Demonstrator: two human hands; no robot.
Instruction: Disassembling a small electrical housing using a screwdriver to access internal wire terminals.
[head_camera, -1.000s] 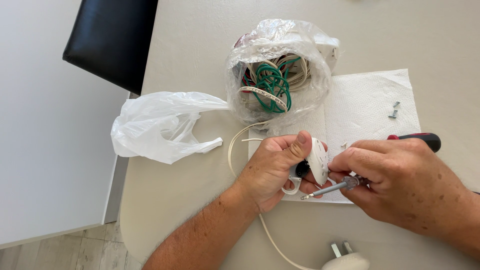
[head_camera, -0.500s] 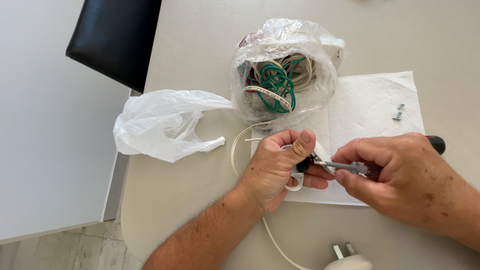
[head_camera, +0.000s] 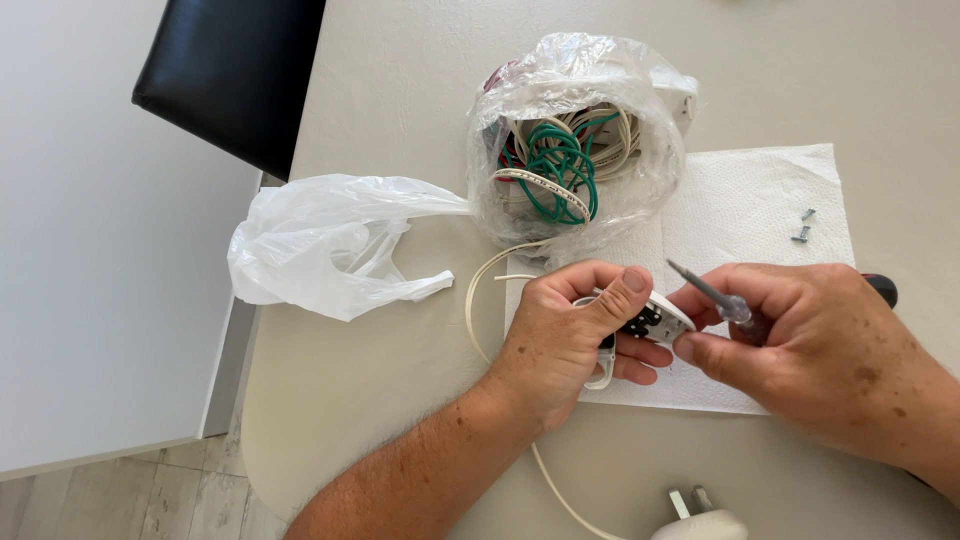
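Over the paper towel (head_camera: 745, 200), left hand (head_camera: 565, 335) clasps a white socket (head_camera: 655, 318); right hand (head_camera: 815, 345) apparently pinches a screwdriver (head_camera: 712, 297).

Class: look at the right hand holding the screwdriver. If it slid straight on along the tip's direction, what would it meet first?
Probably the left hand's thumb, just beyond the screwdriver tip held by the right hand; depth is unclear.

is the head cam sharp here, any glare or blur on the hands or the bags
Head view: evenly lit and sharp, with soft shadows only under the left hand and right hand; the screwdriver tip is crisp, no motion blur; the clear bag of cables shows bright glare on its creases; the empty white bag looks slightly washed out.
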